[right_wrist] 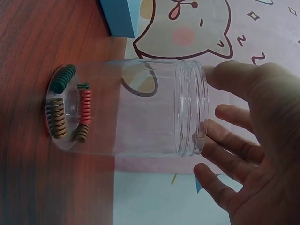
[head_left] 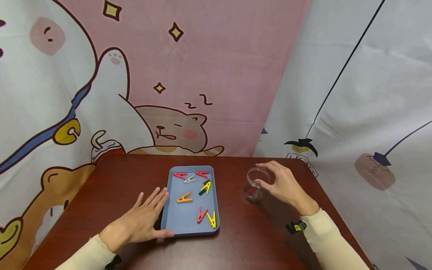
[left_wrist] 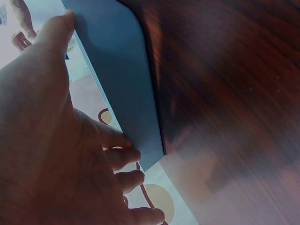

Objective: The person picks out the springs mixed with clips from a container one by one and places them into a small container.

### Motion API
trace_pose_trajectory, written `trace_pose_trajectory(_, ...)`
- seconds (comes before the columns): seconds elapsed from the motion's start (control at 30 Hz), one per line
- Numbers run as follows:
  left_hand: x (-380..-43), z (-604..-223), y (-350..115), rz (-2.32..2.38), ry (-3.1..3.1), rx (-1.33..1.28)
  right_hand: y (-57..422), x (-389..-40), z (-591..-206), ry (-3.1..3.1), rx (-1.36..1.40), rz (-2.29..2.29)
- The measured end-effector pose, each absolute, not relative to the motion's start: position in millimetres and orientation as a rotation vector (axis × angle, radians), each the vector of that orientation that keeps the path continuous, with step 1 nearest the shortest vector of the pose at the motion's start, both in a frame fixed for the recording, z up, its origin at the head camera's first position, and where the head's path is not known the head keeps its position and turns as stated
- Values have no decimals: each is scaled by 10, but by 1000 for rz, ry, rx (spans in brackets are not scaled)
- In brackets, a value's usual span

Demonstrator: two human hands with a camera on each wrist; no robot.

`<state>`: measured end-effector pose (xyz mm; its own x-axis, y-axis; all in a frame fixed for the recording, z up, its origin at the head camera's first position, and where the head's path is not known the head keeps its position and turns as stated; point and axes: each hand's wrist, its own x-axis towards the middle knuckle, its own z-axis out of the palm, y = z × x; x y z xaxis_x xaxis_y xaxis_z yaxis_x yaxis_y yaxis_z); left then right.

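Observation:
My left hand (head_left: pixel 140 221) lies along the left side of a blue-grey tray (head_left: pixel 190 225), its fingers nearly straight and touching the rim. In the left wrist view the thumb and fingertips meet the tray's edge (left_wrist: pixel 112 70). Red, white, yellow and orange spring clips, such as the orange clip (head_left: pixel 185 198), are spread in the tray. Small dark green and brown pieces lie by one yellow clip (head_left: pixel 206 187). At the right, my right hand (head_left: pixel 283 183) holds a clear, lidless jar (right_wrist: pixel 145 108) by its threaded rim. Red, green and brown coil springs (right_wrist: pixel 58 117) sit at its bottom.
Both tray and jar stand on a dark red-brown wooden table (head_left: pixel 233 251), with bare wood between them. Behind the table hangs a cloth (head_left: pixel 229 75) printed with cartoon animals. A dark band (head_left: pixel 297 227) is on the right wrist.

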<state>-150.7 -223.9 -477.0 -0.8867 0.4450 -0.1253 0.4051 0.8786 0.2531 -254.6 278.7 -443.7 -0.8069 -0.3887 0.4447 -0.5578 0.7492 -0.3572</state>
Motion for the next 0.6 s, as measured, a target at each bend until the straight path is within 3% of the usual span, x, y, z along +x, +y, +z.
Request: trace_pose_trajectory(0.6,-1512,-4777,-2251,328,2874,661,2716,-2524,-4404,-2570,750,679)
